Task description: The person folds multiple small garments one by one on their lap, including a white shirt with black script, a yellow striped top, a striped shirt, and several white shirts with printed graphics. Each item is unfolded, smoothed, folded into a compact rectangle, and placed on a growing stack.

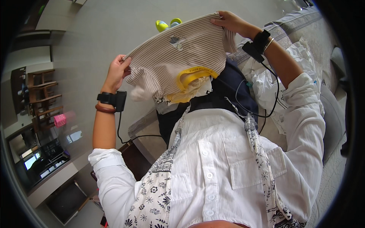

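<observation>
A brown-and-white striped garment (182, 52) is stretched out in the air between my two hands, its straight hem along the far side. My left hand (115, 71) pinches one end of that hem between thumb and fingers. At the other end, my right hand (231, 22) grips the hem's corner. The garment bears a small printed figure, and its yellow neckband (196, 74) hangs toward my lap. Beneath the neckband, yellow and white cloth (178, 98) shows in part; whether it belongs to the same garment I cannot tell.
Patterned grey upholstery (316, 28) lies at the right, with a crumpled white plastic bag (263, 85) on it. Black cables run from both wrist devices. Yellow-green footwear (162, 26) shows beyond the garment. Wooden chairs (45, 99) and a pink basket (60, 120) stand far left.
</observation>
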{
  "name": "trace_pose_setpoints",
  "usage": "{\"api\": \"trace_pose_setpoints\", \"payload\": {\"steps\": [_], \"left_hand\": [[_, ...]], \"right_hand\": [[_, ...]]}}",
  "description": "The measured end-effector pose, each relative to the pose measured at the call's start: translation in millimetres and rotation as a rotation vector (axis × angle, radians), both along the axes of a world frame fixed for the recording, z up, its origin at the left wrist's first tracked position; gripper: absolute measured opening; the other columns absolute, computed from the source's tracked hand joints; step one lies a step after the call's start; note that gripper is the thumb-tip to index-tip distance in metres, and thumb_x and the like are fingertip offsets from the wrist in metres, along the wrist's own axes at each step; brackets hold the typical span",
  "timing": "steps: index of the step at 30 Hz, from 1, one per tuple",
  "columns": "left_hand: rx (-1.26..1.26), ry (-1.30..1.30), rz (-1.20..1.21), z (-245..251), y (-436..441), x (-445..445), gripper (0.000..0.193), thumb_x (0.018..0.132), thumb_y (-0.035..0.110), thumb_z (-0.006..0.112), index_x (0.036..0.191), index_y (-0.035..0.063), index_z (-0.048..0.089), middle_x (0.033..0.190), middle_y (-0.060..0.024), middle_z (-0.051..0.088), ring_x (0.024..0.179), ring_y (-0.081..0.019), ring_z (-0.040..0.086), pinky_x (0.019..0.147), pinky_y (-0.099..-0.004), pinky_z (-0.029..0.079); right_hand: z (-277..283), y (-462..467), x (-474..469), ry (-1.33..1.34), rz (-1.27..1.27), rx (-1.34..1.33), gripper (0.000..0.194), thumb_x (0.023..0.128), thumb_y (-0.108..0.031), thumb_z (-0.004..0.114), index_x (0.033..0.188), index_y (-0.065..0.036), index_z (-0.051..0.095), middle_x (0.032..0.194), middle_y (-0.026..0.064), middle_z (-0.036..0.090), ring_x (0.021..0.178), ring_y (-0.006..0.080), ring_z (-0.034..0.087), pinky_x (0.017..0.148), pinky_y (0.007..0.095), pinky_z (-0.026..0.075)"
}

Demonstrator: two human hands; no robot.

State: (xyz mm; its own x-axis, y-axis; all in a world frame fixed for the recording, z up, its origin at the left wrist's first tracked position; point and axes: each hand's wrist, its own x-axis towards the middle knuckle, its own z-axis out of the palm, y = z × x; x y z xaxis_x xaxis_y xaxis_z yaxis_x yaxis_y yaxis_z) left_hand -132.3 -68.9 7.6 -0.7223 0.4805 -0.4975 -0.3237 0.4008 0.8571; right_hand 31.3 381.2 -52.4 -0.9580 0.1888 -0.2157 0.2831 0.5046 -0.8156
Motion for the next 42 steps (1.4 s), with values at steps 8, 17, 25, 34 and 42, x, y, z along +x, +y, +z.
{"api": "trace_pose_setpoints", "payload": {"steps": [8, 17, 25, 34, 42], "left_hand": [[-0.007, 0.266, 0.039, -3, 0, -5, 0.019, 0.104, 0.027, 0.062, 0.107, 0.0079, 0.059, 0.085, 0.0048, 0.057, 0.071, -0.0048, 0.053, 0.064, -0.0219, 0.046], [0.328, 0.472, 0.037, 83, 21, 7, 0.025, 0.108, 0.027, 0.054, 0.113, 0.0019, 0.056, 0.095, -0.0045, 0.066, 0.081, -0.0085, 0.060, 0.072, -0.0246, 0.052], [0.405, 0.414, 0.001, 132, 103, 46, 0.024, 0.106, 0.024, 0.054, 0.110, 0.0002, 0.056, 0.095, -0.0083, 0.068, 0.085, -0.0168, 0.071, 0.075, -0.0299, 0.062], [0.750, 0.131, -0.292, 154, 155, 81, 0.027, 0.104, 0.015, 0.052, 0.127, 0.0001, 0.055, 0.115, -0.0115, 0.066, 0.107, -0.0204, 0.065, 0.096, -0.0401, 0.054], [-0.124, 1.506, -0.469, 146, 114, 22, 0.049, 0.076, 0.008, 0.088, 0.119, 0.0051, 0.063, 0.119, -0.0102, 0.064, 0.112, -0.0211, 0.061, 0.094, -0.0322, 0.051]], "right_hand": [[6, 8, 16, 0.282, 0.177, -0.153, 0.055, 0.100, -0.047, 0.063, 0.136, -0.006, 0.060, 0.122, 0.0112, 0.070, 0.107, 0.0249, 0.070, 0.093, 0.0329, 0.057], [116, -6, 19, 0.345, -0.196, -0.634, 0.027, 0.103, -0.022, 0.062, 0.117, 0.000, 0.063, 0.102, 0.0045, 0.069, 0.087, 0.0113, 0.066, 0.076, 0.0267, 0.055], [155, -70, 3, 0.544, -0.359, 0.209, 0.023, 0.100, -0.020, 0.063, 0.102, 0.003, 0.059, 0.084, 0.0116, 0.065, 0.080, 0.0143, 0.060, 0.068, 0.0350, 0.049], [177, -126, 7, 0.816, -0.061, 0.179, 0.021, 0.100, -0.023, 0.062, 0.110, -0.005, 0.064, 0.091, 0.0175, 0.070, 0.073, 0.0330, 0.071, 0.061, 0.0403, 0.054], [202, -93, -3, 0.649, 0.306, -0.193, 0.017, 0.093, -0.005, 0.067, 0.109, -0.001, 0.067, 0.093, 0.0050, 0.069, 0.086, 0.0078, 0.061, 0.075, 0.0268, 0.051]]}}
